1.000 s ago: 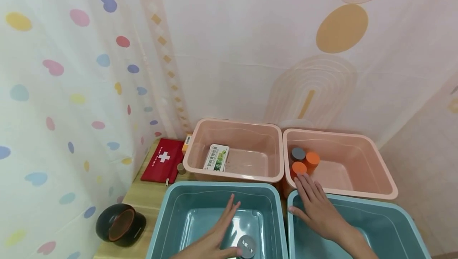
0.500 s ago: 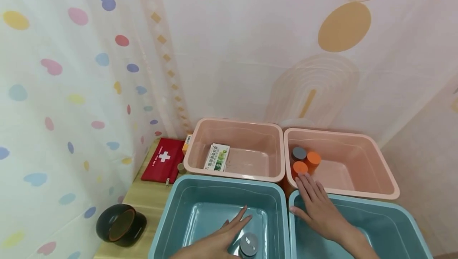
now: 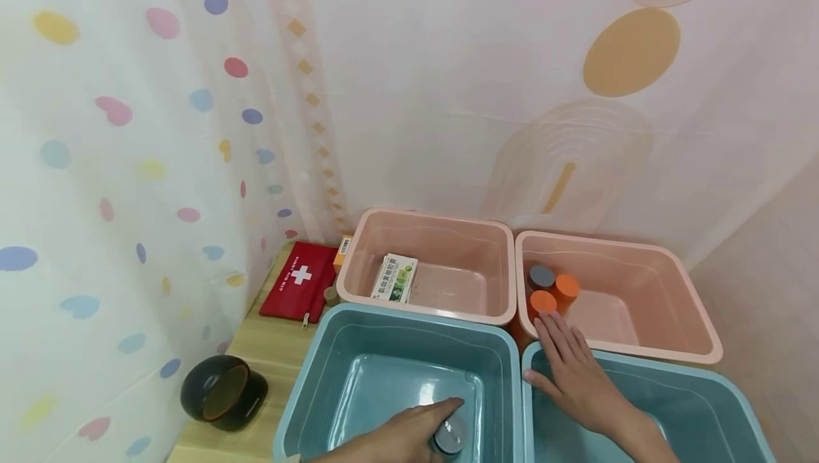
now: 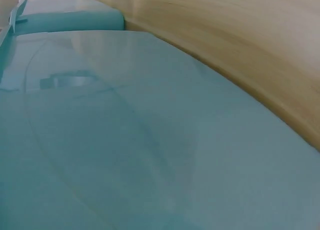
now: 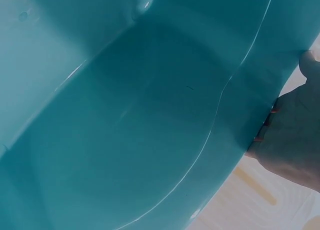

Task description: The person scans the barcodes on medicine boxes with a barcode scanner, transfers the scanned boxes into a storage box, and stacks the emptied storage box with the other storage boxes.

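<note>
In the head view my left hand [image 3: 409, 436] reaches down into the left blue bin [image 3: 320, 349] and grips a grey-capped bottle [image 3: 451, 436], fingers behind the cap and thumb on the near side. The bottle's body is mostly hidden. My right hand [image 3: 584, 386] lies with straight fingers over the back rim of the right blue bin [image 3: 704, 378], fingertips close to an orange-capped bottle [image 3: 543, 302] in the right pink bin [image 3: 640, 292]. The right wrist view has this hand [image 5: 295, 120] at the bin's rim. The left wrist view shows only bin surface [image 4: 150, 125], no hand.
Another orange-capped bottle [image 3: 566, 286] and a grey-capped one [image 3: 541, 277] stand in the right pink bin. The left pink bin [image 3: 461, 249] holds a medicine box [image 3: 394, 278]. A red first aid pouch [image 3: 298, 282] and a black round object [image 3: 224, 392] lie left.
My left hand has moved from beside the grey-capped bottle to gripping it. The left blue bin has shifted slightly away from me. My right hand stays in place.
</note>
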`<control>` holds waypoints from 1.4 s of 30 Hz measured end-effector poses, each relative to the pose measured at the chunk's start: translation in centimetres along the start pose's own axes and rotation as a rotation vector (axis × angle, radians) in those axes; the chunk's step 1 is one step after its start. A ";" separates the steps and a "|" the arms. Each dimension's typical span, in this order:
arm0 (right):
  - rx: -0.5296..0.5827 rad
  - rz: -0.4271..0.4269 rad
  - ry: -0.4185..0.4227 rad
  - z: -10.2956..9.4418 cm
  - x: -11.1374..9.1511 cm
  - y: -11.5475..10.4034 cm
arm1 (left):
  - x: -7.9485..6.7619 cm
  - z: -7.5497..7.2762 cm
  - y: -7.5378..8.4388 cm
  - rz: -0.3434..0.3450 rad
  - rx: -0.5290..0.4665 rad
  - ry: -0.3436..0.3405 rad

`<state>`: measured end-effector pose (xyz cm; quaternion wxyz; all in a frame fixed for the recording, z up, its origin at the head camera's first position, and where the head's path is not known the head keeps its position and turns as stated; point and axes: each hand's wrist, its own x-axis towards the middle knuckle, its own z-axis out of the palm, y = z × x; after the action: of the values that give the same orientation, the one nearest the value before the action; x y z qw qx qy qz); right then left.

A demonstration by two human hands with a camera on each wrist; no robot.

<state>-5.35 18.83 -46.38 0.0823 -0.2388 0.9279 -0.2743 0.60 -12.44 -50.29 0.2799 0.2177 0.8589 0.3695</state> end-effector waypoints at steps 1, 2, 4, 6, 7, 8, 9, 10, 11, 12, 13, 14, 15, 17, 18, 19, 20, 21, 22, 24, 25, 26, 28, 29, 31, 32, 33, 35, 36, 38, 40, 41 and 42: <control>0.003 0.003 0.002 0.0 0.0 0.1 | 0.6 0.5 -1.2 0.017 0.003 0.006; 0.003 0.004 0.005 -0.1 -0.1 0.1 | 1.3 1.0 -2.4 0.036 0.012 0.014; 0.002 0.004 0.009 -0.1 -0.1 0.2 | 2.8 2.4 -5.5 0.096 0.068 0.033; 0.004 0.003 0.006 -0.2 -0.1 0.2 | 3.7 3.3 -7.5 0.152 0.142 0.061; 0.002 0.002 0.005 -0.2 -0.1 0.2 | 4.0 3.6 -8.3 0.175 0.163 0.074; -0.001 0.001 0.005 -0.2 -0.1 0.2 | 4.0 3.5 -8.1 0.166 0.166 0.082; -0.002 0.001 0.005 -0.2 -0.1 0.1 | 3.7 3.2 -7.5 0.153 0.169 0.084; -0.005 -0.001 0.006 -0.2 -0.1 0.1 | 3.3 2.8 -7.0 0.160 0.184 0.084; -0.008 -0.002 0.007 -0.2 -0.1 0.1 | 2.7 2.1 -5.6 0.139 0.180 0.080; -0.011 -0.002 0.008 -0.2 -0.1 0.1 | 2.0 1.4 -4.2 0.122 0.182 0.080; -0.009 -0.002 0.008 -0.2 0.0 0.0 | 1.4 0.8 -3.0 0.116 0.188 0.084; -0.006 -0.001 0.007 -0.2 0.0 0.0 | 0.7 0.0 -1.5 0.094 0.183 0.084; -0.003 -0.001 0.004 -0.2 0.0 0.0 | 0.0 -0.7 -0.5 0.097 0.185 0.095; 0.001 0.001 -0.003 -0.1 0.2 0.0 | -1.2 -1.8 1.2 0.066 0.114 0.114; 0.004 0.001 -0.010 -0.1 0.2 -0.1 | -1.8 -2.2 1.6 0.058 0.064 0.128; 0.005 -0.009 -0.005 0.0 0.2 0.0 | -2.3 -2.6 1.9 0.050 -0.012 0.140; -0.010 -0.027 0.005 0.2 0.3 0.2 | -2.8 -2.9 2.1 0.045 -0.102 0.149; -0.022 -0.050 0.019 0.4 0.3 0.5 | -3.2 -3.1 2.1 0.043 -0.191 0.157; -0.036 -0.066 0.030 0.5 0.2 0.7 | -3.6 -3.3 2.1 0.040 -0.281 0.167; -0.061 -0.092 0.055 0.8 0.2 1.1 | -4.3 -3.6 2.3 0.061 -0.433 0.183; -0.066 -0.106 0.071 0.9 0.1 1.3 | -4.6 -3.8 2.3 0.076 -0.503 0.186; -0.064 -0.103 0.072 0.9 0.1 1.3 | -4.9 -3.9 2.4 0.092 -0.558 0.190; -0.032 -0.067 0.050 0.7 0.1 1.1 | -5.4 -4.1 2.5 0.132 -0.656 0.200; -0.017 -0.050 0.038 0.6 0.1 0.9 | -5.7 -4.2 2.5 0.158 -0.691 0.201; 0.003 -0.017 0.012 0.3 0.1 0.5 | -6.3 -4.5 2.5 0.208 -0.735 0.205; 0.003 0.002 -0.004 0.2 0.1 0.3 | -6.6 -4.7 2.5 0.244 -0.743 0.209; 0.002 0.014 -0.016 0.1 0.1 0.2 | -7.0 -4.9 2.5 0.275 -0.747 0.216; -0.010 0.024 -0.028 0.0 0.1 -0.1 | -7.9 -5.5 2.5 0.332 -0.728 0.243; -0.011 0.025 -0.028 -0.1 0.1 -0.1 | -8.5 -5.9 2.5 0.350 -0.717 0.268; -0.013 0.022 -0.024 -0.1 0.1 -0.2 | -10.0 -6.9 2.6 0.393 -0.692 0.336; -0.010 0.017 -0.017 -0.2 0.0 -0.2 | -11.9 -8.0 2.8 0.382 -0.644 0.447; -0.009 0.015 -0.014 -0.2 0.0 -0.2 | -12.9 -8.6 2.8 0.370 -0.611 0.514; -0.008 0.014 -0.012 -0.3 0.0 -0.2 | -13.9 -9.1 2.8 0.346 -0.559 0.593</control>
<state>-5.33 18.81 -46.04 0.0889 -0.2341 0.9302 -0.2684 5.61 -23.38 -38.51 0.0035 0.1588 0.7202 0.6754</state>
